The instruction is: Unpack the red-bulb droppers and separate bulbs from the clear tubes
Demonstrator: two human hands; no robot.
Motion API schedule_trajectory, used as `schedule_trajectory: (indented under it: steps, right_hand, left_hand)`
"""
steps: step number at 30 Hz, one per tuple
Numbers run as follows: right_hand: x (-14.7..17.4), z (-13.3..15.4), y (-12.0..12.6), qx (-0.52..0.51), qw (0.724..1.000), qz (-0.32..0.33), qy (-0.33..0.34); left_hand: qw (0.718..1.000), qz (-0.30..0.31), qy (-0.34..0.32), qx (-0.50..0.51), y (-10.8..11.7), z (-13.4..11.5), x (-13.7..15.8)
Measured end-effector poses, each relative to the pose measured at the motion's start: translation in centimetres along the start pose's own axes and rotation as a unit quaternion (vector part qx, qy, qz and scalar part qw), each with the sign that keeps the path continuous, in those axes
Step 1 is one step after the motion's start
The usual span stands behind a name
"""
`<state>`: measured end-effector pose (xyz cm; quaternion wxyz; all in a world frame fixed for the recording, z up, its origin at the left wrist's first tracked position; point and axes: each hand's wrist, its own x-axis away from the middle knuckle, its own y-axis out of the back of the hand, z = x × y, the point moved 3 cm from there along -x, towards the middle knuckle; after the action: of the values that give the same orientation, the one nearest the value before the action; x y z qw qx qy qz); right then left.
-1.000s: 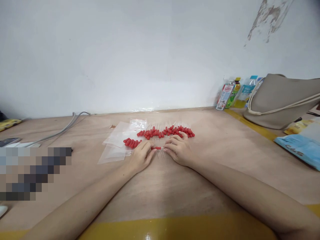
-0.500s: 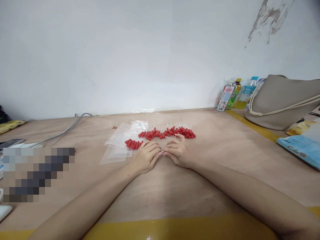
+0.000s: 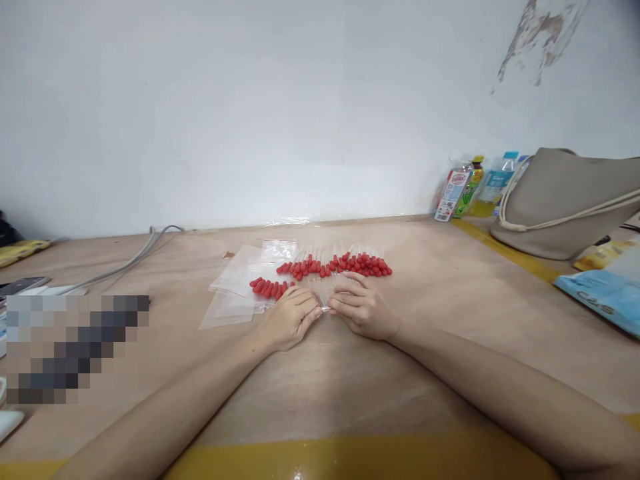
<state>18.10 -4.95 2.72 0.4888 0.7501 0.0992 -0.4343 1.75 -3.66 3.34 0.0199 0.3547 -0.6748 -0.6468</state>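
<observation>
Between my two hands lies a bunch of thin clear tubes (image 3: 324, 291), side by side and pointing away from me. My left hand (image 3: 295, 319) is closed at the left side of the bunch, its fingertips pressing the near ends. From the right, my right hand (image 3: 365, 308) closes on the same tubes, fingers bent over them. Just beyond, a row of droppers with red rubber bulbs (image 3: 367, 265) lies with the clear stems pointing to the wall. A shorter row of red bulbs (image 3: 267, 288) sits by my left hand, partly covered by it.
Clear plastic zip bags (image 3: 227, 310) lie flat left of the bulbs. A grey cable (image 3: 133, 261) runs along the left. At the right stand a carton (image 3: 453, 195), drink bottles (image 3: 493, 190), a grey bag (image 3: 560, 200) and a blue packet (image 3: 605, 300). A blurred patch covers the left side.
My right hand has shifted slightly toward me and right, its fingers lower over the tubes. More of the clear tubes shows between the hands. The left hand has barely moved.
</observation>
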Motion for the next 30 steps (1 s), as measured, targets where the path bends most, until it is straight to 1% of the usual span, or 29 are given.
schedule_trajectory:
  steps: [4,8,21,25,28,30]
  right_hand:
    - [0.0,0.1,0.1,-0.007,0.999,-0.006,0.038]
    - [0.1,0.1,0.1,0.001,0.998,-0.024,0.058]
    - [0.7,0.1,0.3,-0.03,0.994,-0.068,0.085]
    - [0.8,0.1,0.3,-0.034,0.993,-0.065,0.091]
    - [1.3,-0.7,0.7,-0.04,0.993,-0.077,0.082]
    - [1.6,-1.7,1.1,-0.038,0.993,-0.103,0.039]
  left_hand:
    - [1.0,0.007,0.002,0.004,0.0,0.1,0.2]
    - [1.0,0.011,0.006,0.011,0.1,0.1,0.4]
    - [1.0,0.006,-0.014,0.019,0.4,-0.1,0.7]
    - [1.0,0.01,-0.016,0.024,0.5,-0.2,0.8]
    - [0.999,-0.007,-0.018,0.031,0.7,0.4,1.3]
    - [0.999,-0.03,-0.002,0.029,1.0,1.1,1.8]
